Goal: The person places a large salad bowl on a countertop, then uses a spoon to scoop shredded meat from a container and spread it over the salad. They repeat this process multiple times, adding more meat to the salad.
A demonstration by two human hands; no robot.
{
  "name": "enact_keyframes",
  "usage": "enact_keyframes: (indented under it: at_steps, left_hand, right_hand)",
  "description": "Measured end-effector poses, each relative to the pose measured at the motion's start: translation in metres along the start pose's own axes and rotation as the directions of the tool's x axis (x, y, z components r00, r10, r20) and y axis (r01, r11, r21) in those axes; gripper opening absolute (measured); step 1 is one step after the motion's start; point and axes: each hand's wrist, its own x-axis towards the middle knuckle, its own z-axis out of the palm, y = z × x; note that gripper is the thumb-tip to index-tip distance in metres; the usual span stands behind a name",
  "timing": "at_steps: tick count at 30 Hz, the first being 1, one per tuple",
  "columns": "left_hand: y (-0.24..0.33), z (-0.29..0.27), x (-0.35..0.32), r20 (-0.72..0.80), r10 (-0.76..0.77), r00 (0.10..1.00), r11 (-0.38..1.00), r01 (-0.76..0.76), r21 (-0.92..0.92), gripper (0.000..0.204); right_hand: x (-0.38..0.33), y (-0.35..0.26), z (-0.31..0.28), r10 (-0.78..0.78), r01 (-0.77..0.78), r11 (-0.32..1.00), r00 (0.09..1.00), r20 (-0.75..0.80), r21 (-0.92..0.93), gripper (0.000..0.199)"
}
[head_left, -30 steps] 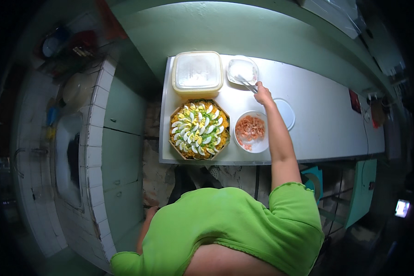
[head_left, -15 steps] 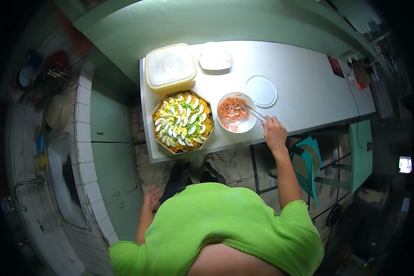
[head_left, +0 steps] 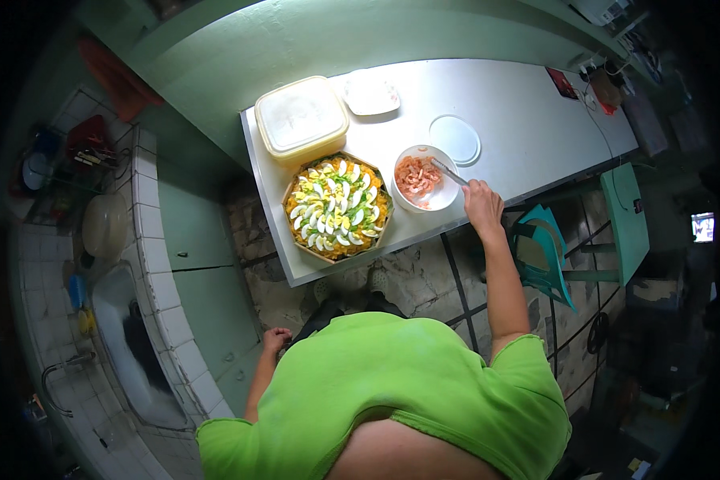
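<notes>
My right hand [head_left: 483,203] grips a pair of metal tongs [head_left: 448,171], whose tips reach over the white bowl [head_left: 442,197]. Peeled shrimp [head_left: 417,177], pink-orange, lie in this bowl, mostly toward its left side. Just left of it stands an octagonal tray [head_left: 311,254] filled with orange-topped food. Egg wedges [head_left: 334,204] and chopped green bits cover the food's middle. Down beside my body, away from the table, hangs my left hand [head_left: 277,340], fingers curled together with nothing visible in them.
Behind the tray sits a lidded yellowish container [head_left: 302,120]. A white dish [head_left: 372,94] and a round pale lid [head_left: 454,140] lie on the white table [head_left: 528,120]. A teal chair [head_left: 540,252] is right of my arm. A tiled counter with a sink [head_left: 128,344] runs along the left.
The view has shifted, so the table's things appear slightly farther right. My left hand's fingers, blurred and spread before, are now curled. The tongs remain in my right hand at the bowl.
</notes>
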Motion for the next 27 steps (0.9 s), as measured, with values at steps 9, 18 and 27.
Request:
enact_keyframes:
  at_steps: [9,18,27]
  left_hand:
    - [-0.050,-0.102,0.024,-0.043,0.004,0.999,0.989,-0.010,-0.147,0.020]
    - [-0.002,-0.136,0.076,0.024,-0.095,0.995,0.994,0.096,-0.047,0.023]
    - [0.034,-0.107,0.076,0.143,-0.017,0.990,0.997,0.028,-0.075,0.025]
  right_hand:
    - [-0.023,-0.032,-0.010,0.180,-0.168,0.981,0.976,-0.126,0.100,0.019]
    - [-0.054,-0.135,0.040,-0.032,0.104,0.962,0.961,-0.273,0.254,0.024]
    - [-0.040,-0.127,0.058,-0.214,0.244,0.968,0.928,-0.305,0.064,0.024]
